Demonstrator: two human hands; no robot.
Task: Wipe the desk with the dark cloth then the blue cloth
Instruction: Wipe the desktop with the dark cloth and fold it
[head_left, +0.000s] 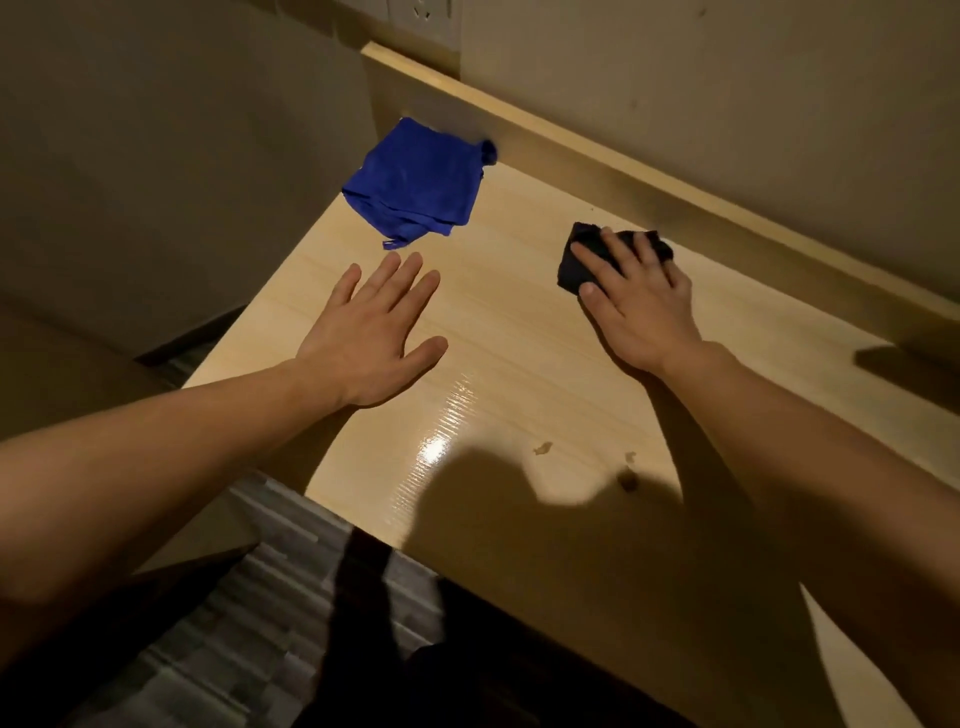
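The light wooden desk (509, 353) fills the middle of the view. A folded blue cloth (415, 184) lies at its far left corner, untouched. My right hand (636, 306) presses flat on the dark cloth (582, 254), which lies near the desk's raised back rail; the fingers cover most of the cloth. My left hand (376, 332) rests palm down on the desk with fingers spread, just in front of the blue cloth and holding nothing.
Small brownish stains (543, 448) mark the desk near its front, partly in shadow. A raised wooden rail (675, 182) runs along the back against the wall. The desk's left edge drops to a tiled floor (270, 587). A wall socket (423, 10) sits above.
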